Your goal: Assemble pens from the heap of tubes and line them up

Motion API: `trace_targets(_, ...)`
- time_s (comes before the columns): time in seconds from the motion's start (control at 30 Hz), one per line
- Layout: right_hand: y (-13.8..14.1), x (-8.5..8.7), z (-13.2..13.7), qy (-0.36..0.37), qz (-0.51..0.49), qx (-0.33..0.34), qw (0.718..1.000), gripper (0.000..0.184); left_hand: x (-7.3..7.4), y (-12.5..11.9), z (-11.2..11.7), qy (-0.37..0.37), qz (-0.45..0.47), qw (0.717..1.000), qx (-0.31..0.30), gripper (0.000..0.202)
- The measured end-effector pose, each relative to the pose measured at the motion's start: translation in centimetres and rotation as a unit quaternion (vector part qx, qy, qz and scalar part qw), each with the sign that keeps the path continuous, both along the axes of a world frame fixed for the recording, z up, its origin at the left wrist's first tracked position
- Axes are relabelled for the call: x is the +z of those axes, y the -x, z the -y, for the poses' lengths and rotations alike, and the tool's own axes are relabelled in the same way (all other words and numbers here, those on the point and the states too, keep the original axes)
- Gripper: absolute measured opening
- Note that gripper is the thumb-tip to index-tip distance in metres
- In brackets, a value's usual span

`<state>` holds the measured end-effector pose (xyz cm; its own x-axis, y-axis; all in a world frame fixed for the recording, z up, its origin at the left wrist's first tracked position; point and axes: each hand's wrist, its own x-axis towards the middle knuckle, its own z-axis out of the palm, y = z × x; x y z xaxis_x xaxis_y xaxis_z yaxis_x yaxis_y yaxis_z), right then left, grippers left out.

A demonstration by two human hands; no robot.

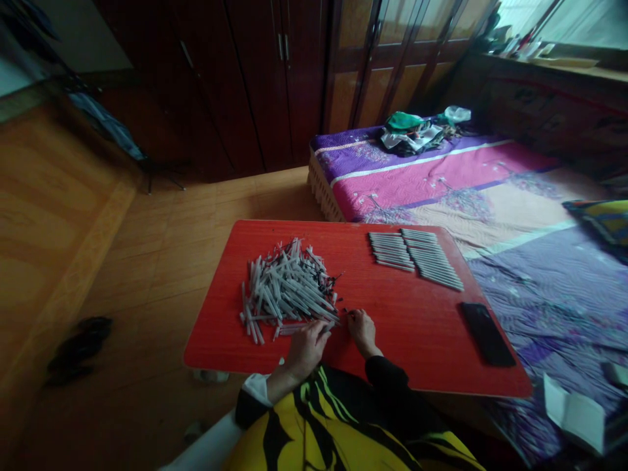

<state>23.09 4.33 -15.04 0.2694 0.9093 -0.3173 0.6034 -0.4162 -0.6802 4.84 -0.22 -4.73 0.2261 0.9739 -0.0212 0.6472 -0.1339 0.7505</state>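
Observation:
A loose pile of thin white tubes with dark tips point(287, 291) lies on the left half of a red table point(392, 327). My left hand point(307, 347) rests at the near edge of the pile, fingers curled on one white tube lying flat. My right hand point(362, 330) sits just to the right of it, fingers pinched at the tube's dark end. Two neat rows of the same white tubes point(417, 258) lie side by side at the table's far right.
A black phone point(487, 333) lies on the table's right near corner. A bed with a purple and pink cover point(490, 190) stands to the right, clothes heaped at its far end. Dark wooden wardrobes line the back. White paper point(574, 415) lies at lower right.

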Motion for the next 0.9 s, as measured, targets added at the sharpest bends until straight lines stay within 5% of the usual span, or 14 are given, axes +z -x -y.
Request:
trace_targets(0.23, 1.7, 6.0, 1.3, -0.014, -0.253, 0.002, 0.967, 0.033, -0.1, -0.1, -0.1, 0.008, 0.016, 1.000, -0.001, 0.017)
trace_targets(0.3, 2.3, 8.1, 1.8, -0.016, -0.425, -0.022, 0.905, 0.027, 0.0, -0.1, -0.1, 0.010, 0.023, 1.000, -0.009, 0.018)
trace_targets(0.4, 3.0, 10.2, 2.1, -0.013, -0.533, -0.055, 0.844, 0.021, 0.1, -0.1, -0.2, 0.011, 0.023, 1.000, -0.016, 0.018)
trace_targets(0.9, 3.5, 10.2, 2.2, -0.027, -0.504, -0.043, 0.862, 0.022, 0.0, 0.1, -0.3, 0.005, -0.004, 1.000, -0.024, 0.011)
